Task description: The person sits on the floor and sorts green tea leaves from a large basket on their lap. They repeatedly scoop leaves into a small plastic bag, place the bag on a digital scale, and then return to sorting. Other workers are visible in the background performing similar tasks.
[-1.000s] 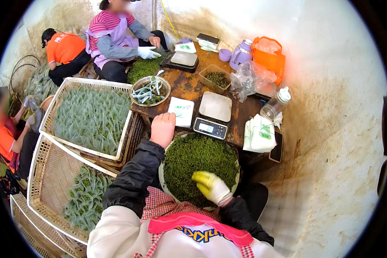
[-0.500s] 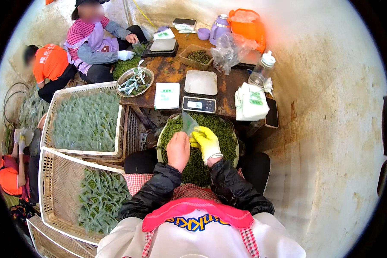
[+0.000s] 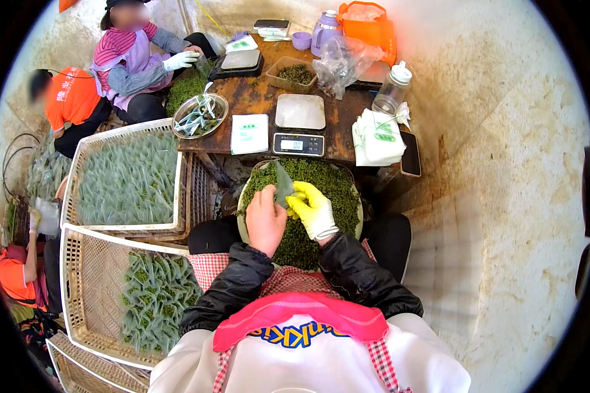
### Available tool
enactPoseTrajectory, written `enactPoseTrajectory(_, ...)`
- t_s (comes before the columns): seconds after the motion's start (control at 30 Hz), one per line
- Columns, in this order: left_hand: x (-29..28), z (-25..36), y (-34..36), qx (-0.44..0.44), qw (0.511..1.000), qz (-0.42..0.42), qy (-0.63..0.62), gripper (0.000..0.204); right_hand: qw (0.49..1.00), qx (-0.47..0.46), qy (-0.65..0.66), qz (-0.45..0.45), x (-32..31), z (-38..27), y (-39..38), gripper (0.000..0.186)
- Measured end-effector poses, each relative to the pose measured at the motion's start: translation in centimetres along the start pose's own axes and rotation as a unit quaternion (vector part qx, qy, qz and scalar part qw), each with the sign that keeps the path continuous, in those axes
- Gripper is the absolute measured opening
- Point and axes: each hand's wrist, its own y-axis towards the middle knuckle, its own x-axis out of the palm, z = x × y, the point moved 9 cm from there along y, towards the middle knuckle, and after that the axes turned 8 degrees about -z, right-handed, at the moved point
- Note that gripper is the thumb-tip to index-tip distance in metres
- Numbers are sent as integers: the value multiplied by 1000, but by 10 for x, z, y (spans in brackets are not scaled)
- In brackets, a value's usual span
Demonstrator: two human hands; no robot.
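My bare left hand [image 3: 267,219] and my right hand [image 3: 311,209], in a yellow-and-white glove, are closed on a small translucent plastic bag [image 3: 283,182], held upright between them. Both hands are over a wide round container of small green produce [image 3: 331,187] at my lap. Just beyond, on the wooden table [image 3: 252,100], are a digital scale [image 3: 299,112], a stack of printed white bags [image 3: 249,135] and a bulkier white bag pile [image 3: 379,141].
Crates of filled bags [image 3: 124,177] [image 3: 154,295] stand at my left. Co-workers [image 3: 134,72] [image 3: 75,105] [image 3: 16,275] sit beyond them. The table also bears a steel bowl [image 3: 196,121], plastic tub [image 3: 290,75], bottle [image 3: 391,92], thermos [image 3: 324,36] and orange bag [image 3: 367,26]. A stained wall [image 3: 498,196] is at right.
My left hand has come down from near the table edge to meet my right hand, and a small bag is now held between them. The camera view has shifted.
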Motion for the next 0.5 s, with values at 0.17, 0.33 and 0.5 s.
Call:
enactPoseTrajectory(0.17, -2, -7, -11, 22, 998, 29, -50, 25, 960, -109, -256, 15, 14, -39, -16, 26)
enactPoseTrajectory(0.33, 2, -4, -22, 75, 996, 17, -54, 18, 976, 75, -151, -137, 10, 39, -4, 41)
enactPoseTrajectory(0.5, 10, -48, -17, -68, 984, -34, -159, 15, 969, 39, -216, -109, -53, 12, 46, 64)
